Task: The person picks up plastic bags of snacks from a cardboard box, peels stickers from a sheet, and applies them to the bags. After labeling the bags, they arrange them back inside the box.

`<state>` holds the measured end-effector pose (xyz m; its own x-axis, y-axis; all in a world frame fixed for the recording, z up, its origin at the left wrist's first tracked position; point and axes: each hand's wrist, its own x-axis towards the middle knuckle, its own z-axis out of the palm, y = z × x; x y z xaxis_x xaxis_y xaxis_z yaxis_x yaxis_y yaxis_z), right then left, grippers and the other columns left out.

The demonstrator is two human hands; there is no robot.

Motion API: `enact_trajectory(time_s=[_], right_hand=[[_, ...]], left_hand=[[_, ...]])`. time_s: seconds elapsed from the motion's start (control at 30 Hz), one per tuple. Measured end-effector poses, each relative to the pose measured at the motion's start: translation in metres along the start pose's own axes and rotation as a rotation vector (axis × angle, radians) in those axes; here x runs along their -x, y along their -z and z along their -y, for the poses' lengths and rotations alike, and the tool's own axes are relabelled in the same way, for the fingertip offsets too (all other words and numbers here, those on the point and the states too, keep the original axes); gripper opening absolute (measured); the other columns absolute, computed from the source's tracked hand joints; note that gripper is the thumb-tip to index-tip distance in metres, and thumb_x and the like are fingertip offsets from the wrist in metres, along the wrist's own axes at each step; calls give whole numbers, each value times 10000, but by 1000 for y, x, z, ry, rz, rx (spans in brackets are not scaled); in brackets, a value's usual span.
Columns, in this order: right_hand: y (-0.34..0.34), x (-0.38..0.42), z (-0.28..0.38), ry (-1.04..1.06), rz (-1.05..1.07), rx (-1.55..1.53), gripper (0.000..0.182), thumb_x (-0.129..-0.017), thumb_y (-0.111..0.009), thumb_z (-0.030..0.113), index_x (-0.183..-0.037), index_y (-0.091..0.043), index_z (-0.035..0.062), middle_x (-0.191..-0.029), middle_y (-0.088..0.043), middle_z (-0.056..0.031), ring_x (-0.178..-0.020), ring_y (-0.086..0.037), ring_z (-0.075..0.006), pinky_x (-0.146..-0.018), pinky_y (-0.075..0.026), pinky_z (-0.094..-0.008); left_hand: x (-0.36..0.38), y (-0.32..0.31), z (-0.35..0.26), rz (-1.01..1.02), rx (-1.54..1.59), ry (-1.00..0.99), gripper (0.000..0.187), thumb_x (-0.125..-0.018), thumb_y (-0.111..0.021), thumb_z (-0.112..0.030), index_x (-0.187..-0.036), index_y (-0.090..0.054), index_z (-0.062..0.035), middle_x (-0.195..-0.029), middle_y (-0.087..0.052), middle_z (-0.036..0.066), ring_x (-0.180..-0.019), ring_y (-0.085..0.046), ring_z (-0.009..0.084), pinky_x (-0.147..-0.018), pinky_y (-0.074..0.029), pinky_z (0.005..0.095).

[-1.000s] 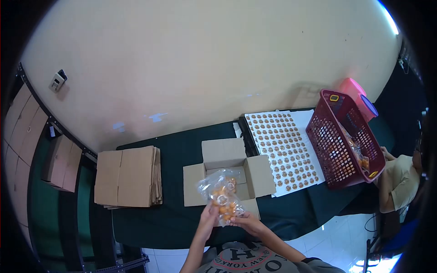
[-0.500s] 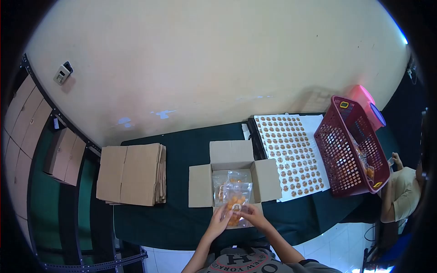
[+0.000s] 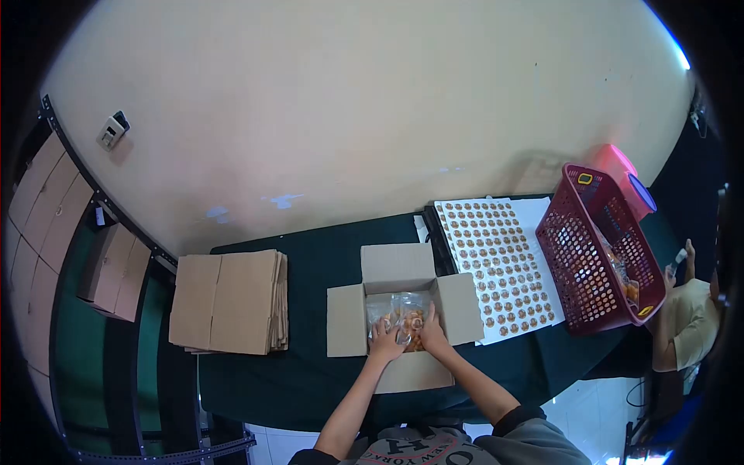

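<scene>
Bags (image 3: 407, 307) lie against the fingers (image 3: 432, 313) inside the box (image 3: 461, 308).

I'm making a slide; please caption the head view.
Left hand and right hand reach into an open cardboard box of clear bags, between folded cardboard and a sheet of round labels.

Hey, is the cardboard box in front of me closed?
No, the cardboard box stands open, with its flaps spread outward and plastic bags visible inside.
</scene>
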<state>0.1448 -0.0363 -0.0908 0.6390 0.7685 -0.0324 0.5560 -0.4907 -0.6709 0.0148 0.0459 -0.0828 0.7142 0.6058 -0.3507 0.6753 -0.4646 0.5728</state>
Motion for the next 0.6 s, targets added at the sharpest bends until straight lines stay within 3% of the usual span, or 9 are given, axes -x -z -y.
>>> enact_trajectory(time_s=[0.07, 0.1, 0.13, 0.2, 0.3, 0.43, 0.6], right_hand=[[-5, 0, -2, -39, 47, 0, 730, -757, -525, 34, -1322, -64, 20, -1193, -284, -357, -1031, -405, -504, -847, -390, -467], [2, 6, 12, 13, 10, 98, 613, -765, -485, 17, -1301, -187, 39, -1188, -300, -320, -1033, -410, -486, -844, -400, -456], [2, 7, 13, 14, 10, 96, 613, -765, -485, 17, -1301, -187, 39, -1188, -300, -320, -1033, -410, -486, -844, -400, -456], [5, 9, 13, 222, -38, 347, 475, -781, -467, 54, -1233, -325, 51, -1190, -353, -244, -1036, -442, -415, -822, -426, -438], [2, 6, 9, 260, 98, 327, 387, -790, -462, 100, -1170, -403, 60, -1173, -411, -170, -1033, -468, -347, -809, -442, -416], [-8, -2, -4, 311, 53, 322, 358, -813, -434, 145, -1165, -410, 81, -1145, -448, -147, -1034, -475, -326, -785, -454, -416], [-4, -11, -4, 228, 245, 386, 324, -830, -396, 154, -1144, -414, 73, -1117, -461, -193, -945, -531, -358, -765, -459, -424]], left_hand=[[-6, -10, 5, -8, -60, 19, 612, -685, -622, -373, -1241, -431, -201, -1403, -79, 179, -1264, -63, 446, -999, -183, 536], [-6, -11, 7, -23, -53, 5, 602, -688, -620, -369, -1234, -438, -190, -1401, -82, 179, -1260, -64, 451, -1003, -185, 527], [-6, -13, 9, -36, -46, -10, 593, -690, -618, -365, -1226, -445, -179, -1399, -86, 178, -1257, -66, 456, -1007, -187, 518], [-4, -14, 8, -56, -69, -23, 585, -694, -614, -365, -1218, -453, -160, -1393, -105, 177, -1251, -84, 456, -1002, -205, 516], [4, -13, 3, -148, -55, -49, 570, -702, -607, -369, -1201, -468, -130, -1384, -124, 181, -1241, -118, 455, -995, -223, 514], [5, -12, 4, -228, -4, -21, 535, -720, -593, -372, -1173, -492, -106, -1365, -175, 187, -1230, -157, 447, -969, -267, 517], [-10, -23, 11, -296, -15, -30, 463, -795, -510, -300, -1220, -443, -128, -1363, -204, 173, -1241, -177, 418, -959, -281, 515]])
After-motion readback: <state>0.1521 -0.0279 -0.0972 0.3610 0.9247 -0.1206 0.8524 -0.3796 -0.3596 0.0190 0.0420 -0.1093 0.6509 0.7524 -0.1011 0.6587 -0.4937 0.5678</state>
